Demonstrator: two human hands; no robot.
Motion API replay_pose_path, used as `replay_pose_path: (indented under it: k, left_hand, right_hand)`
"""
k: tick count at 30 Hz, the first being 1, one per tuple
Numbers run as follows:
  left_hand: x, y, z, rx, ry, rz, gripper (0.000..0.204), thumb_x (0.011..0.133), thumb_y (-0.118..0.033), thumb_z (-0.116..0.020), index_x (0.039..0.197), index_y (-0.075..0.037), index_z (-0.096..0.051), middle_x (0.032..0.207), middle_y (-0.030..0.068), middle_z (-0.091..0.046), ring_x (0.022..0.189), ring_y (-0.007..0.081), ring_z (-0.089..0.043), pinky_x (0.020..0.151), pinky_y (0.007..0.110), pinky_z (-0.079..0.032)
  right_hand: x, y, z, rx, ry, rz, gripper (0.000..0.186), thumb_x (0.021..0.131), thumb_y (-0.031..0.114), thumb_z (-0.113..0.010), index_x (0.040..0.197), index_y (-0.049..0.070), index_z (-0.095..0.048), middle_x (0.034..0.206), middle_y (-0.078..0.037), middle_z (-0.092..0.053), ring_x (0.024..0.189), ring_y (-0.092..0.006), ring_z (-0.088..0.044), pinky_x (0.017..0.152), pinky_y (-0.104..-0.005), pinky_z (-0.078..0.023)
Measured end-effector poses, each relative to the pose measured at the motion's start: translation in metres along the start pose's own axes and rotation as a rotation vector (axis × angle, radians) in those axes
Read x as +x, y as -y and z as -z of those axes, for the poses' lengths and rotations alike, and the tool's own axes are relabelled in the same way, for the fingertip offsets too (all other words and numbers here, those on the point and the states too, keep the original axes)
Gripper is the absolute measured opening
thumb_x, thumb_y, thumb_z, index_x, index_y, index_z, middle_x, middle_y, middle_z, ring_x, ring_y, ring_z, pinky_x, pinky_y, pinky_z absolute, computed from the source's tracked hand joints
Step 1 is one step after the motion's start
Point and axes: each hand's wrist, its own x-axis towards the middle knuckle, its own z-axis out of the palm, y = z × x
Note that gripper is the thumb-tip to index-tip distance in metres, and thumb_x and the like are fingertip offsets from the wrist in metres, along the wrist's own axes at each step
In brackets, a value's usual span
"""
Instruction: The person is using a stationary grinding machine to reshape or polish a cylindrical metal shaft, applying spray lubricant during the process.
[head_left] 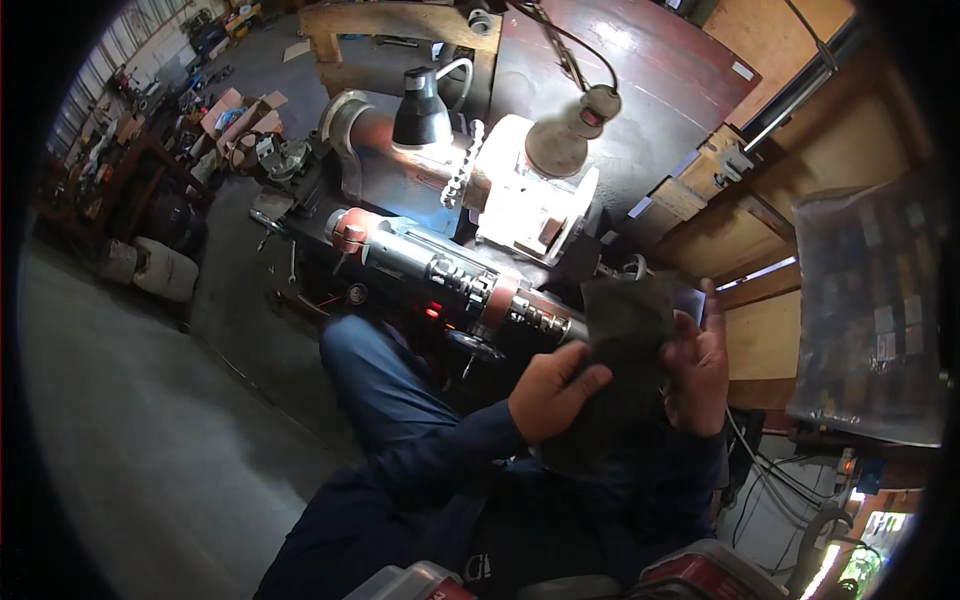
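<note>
My left hand (553,392) is closed on a dark, limp sheet (628,318), cloth-like, with the thumb lying across it. At the sheet's right edge my right hand (700,372) has its fingers curled against it and one finger pointing up; motion blurs these fingers. The sheet's lower part merges with my dark clothing. Just beyond my left hand a lobed metal shaft (465,284), like a camshaft, lies in the machine, with a reddish collar (500,302) around it near its right end.
A black lamp (421,112) and a pale lamp (557,148) light the machine. Below the shaft is a handwheel (474,346), beside my knee (372,375). A clear plastic sheet (868,320) hangs at right. Boxes (240,118) and parts clutter the floor at far left.
</note>
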Motion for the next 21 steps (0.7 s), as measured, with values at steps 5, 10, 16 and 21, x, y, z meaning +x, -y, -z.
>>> replay_pose_path:
  k: [5,10,16,21]
  left_hand:
    - [0.009,0.001,0.021,0.441,-0.196,-0.111,0.046,0.081,-0.035,-0.077,0.091,0.002,-0.052,0.075,0.0221,-0.063,0.073,0.0392,-0.065,0.063,0.041,-0.050]
    - [0.022,0.009,0.047,0.430,-0.256,-0.106,0.060,0.074,-0.039,-0.082,0.103,0.003,-0.051,0.086,0.0210,-0.064,0.081,0.0368,-0.066,0.069,0.040,-0.051]
    - [0.015,-0.017,0.089,0.283,-0.043,0.044,0.084,0.066,-0.032,-0.089,0.127,-0.004,-0.039,0.107,0.0197,-0.061,0.100,0.0330,-0.063,0.087,0.039,-0.051]
    - [0.038,-0.028,0.111,0.739,-0.021,-0.500,0.025,0.073,-0.020,-0.078,0.075,-0.003,-0.059,0.092,0.0146,-0.058,0.092,0.0319,-0.058,0.081,0.040,-0.046]
  right_hand:
    - [-0.002,-0.029,-0.023,-0.584,0.383,-0.050,0.101,0.080,0.000,-0.072,0.154,0.009,-0.004,0.132,-0.018,-0.053,0.113,-0.0218,-0.059,0.089,-0.0330,-0.052]
    - [-0.006,-0.038,-0.034,-0.360,0.199,-0.059,0.079,0.081,-0.008,-0.066,0.149,0.008,-0.030,0.123,-0.018,-0.061,0.109,-0.0207,-0.062,0.090,-0.0330,-0.052]
    - [0.027,-0.017,-0.028,-0.975,0.368,0.269,0.043,0.076,-0.005,-0.069,0.118,0.001,-0.064,0.113,-0.018,-0.062,0.096,-0.0292,-0.066,0.080,-0.0348,-0.052]
    - [0.071,-0.021,-0.037,-1.202,0.567,0.260,0.025,0.074,0.002,-0.073,0.098,0.003,-0.066,0.102,-0.014,-0.057,0.101,-0.0316,-0.054,0.088,-0.0387,-0.045]
